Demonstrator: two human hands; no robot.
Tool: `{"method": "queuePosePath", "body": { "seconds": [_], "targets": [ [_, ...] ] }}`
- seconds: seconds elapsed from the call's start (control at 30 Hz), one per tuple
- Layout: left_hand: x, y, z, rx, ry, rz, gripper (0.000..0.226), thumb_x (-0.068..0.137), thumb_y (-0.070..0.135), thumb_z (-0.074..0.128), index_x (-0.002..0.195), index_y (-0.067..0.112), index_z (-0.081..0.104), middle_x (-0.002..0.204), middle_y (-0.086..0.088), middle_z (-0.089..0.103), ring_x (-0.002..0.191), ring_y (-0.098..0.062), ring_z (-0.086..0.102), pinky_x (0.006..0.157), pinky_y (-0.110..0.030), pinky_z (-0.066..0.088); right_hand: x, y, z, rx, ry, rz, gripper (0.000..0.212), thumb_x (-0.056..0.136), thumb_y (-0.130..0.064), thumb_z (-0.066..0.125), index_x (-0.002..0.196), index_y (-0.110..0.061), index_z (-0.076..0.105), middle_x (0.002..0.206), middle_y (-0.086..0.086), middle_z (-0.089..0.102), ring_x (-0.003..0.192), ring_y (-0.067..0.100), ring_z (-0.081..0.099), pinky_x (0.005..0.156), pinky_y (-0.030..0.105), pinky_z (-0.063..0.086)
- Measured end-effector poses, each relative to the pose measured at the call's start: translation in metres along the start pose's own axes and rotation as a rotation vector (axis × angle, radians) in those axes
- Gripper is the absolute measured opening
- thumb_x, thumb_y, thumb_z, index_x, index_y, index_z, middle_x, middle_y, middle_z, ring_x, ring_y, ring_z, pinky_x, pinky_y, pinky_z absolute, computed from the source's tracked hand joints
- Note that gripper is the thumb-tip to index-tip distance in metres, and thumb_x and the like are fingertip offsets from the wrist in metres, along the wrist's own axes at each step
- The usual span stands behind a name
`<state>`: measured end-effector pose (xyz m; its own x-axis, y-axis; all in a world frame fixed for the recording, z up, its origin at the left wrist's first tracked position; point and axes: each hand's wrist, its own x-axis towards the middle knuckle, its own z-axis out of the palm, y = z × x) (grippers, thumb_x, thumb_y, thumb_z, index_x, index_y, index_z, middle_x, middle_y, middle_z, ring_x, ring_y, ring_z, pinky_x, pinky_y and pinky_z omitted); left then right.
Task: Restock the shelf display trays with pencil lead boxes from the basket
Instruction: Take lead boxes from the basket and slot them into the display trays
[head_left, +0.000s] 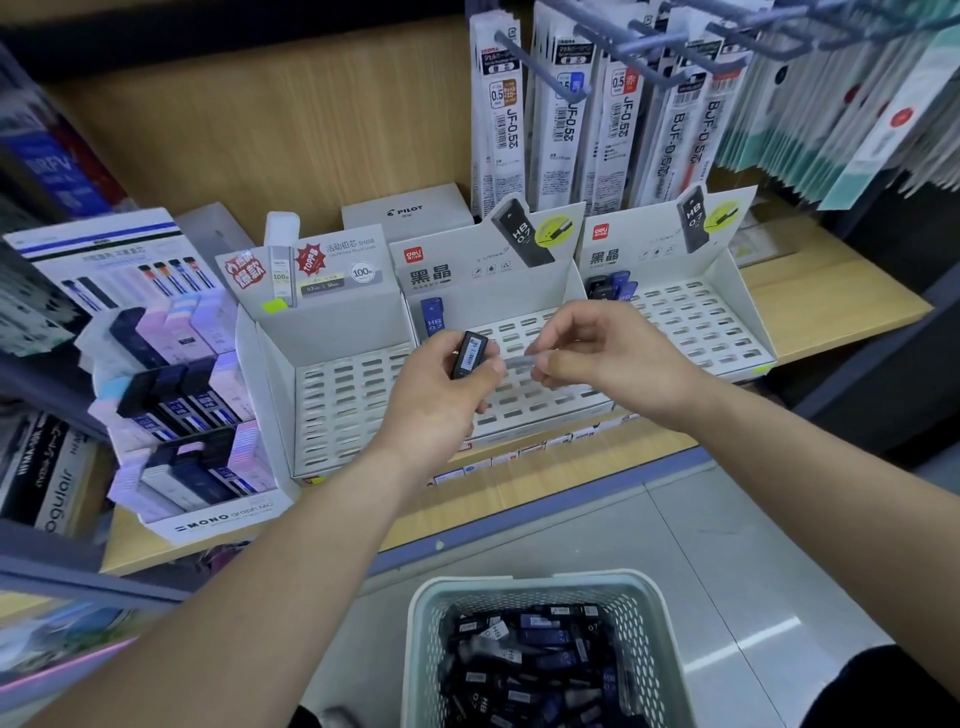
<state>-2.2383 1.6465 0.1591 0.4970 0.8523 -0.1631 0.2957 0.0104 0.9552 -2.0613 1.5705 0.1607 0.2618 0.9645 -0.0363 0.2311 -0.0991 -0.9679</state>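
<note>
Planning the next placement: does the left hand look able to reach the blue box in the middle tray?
Probably yes: the left hand, holding a black box, hovers just before the blue box, and only bare middle tray lies between.

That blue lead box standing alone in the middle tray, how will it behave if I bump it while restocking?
The blue lead box is tall and narrow with no neighbours, so it would probably tip easily. It looks like smooth hard plastic, so likely stiff and slightly slippery.
</note>
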Motion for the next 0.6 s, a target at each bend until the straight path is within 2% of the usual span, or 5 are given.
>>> {"method": "queuePosePath", "body": {
  "seconds": [0.1, 0.23, 0.33, 0.43, 0.6],
  "targets": [
    [0.0010, 0.0002, -0.0013, 0.012, -0.008, 0.022, 0.019, 0.090, 0.012, 0.072, 0.102, 0.023, 0.065, 0.088, 0.000, 0.064, 0.059, -0.012, 0.050, 0.051, -0.022, 0.043, 0.0011, 0.0010, 0.0002, -0.001, 0.002, 0.014, 0.010, 0.083, 0.001, 0.075, 0.091, 0.002, 0.068, 0.097, 0.021, 0.073, 0.082, 0.024, 0.071, 0.083, 0.037, 0.061],
    [0.0030, -0.0025, -0.0005, 0.033, -0.005, 0.039, 0.026, 0.086, 0.010, 0.076, 0.103, 0.026, 0.065, 0.091, 0.003, 0.064, 0.070, -0.012, 0.056, 0.061, -0.022, 0.044, 0.0004, -0.0005, -0.0002, -0.045, -0.035, 0.025, 0.027, 0.081, 0.005, 0.075, 0.101, -0.012, 0.068, 0.098, 0.010, 0.067, 0.076, 0.014, 0.064, 0.074, 0.023, 0.057],
    [0.0042, -0.0040, -0.0002, 0.036, 0.015, 0.047, 0.027, 0.085, 0.010, 0.077, 0.104, 0.026, 0.065, 0.088, 0.004, 0.063, 0.071, -0.012, 0.056, 0.066, -0.025, 0.045, 0.0015, -0.0013, 0.0030, -0.051, -0.095, 0.038, 0.020, 0.085, 0.001, 0.073, 0.101, -0.011, 0.071, 0.088, 0.006, 0.064, 0.072, 0.016, 0.063, 0.073, 0.030, 0.057],
    [0.0049, -0.0044, -0.0001, 0.017, 0.021, 0.042, 0.025, 0.084, 0.009, 0.077, 0.101, 0.024, 0.065, 0.085, 0.003, 0.064, 0.065, -0.009, 0.055, 0.062, -0.025, 0.045, 0.0016, -0.0020, 0.0054, -0.041, -0.083, 0.039, 0.011, 0.086, -0.004, 0.075, 0.096, -0.006, 0.071, 0.086, 0.010, 0.066, 0.070, 0.020, 0.067, 0.069, 0.029, 0.057],
    [0.0069, -0.0050, 0.0030, -0.002, 0.026, 0.042, 0.013, 0.086, 0.011, 0.077, 0.093, 0.017, 0.068, 0.065, 0.011, 0.059, 0.052, -0.006, 0.049, 0.054, -0.022, 0.042, -0.0003, -0.0013, -0.0021, 0.043, 0.015, 0.056, 0.018, 0.085, -0.004, 0.075, 0.099, -0.003, 0.065, 0.085, 0.018, 0.066, 0.066, 0.022, 0.066, 0.065, 0.030, 0.058]
  ]
}}
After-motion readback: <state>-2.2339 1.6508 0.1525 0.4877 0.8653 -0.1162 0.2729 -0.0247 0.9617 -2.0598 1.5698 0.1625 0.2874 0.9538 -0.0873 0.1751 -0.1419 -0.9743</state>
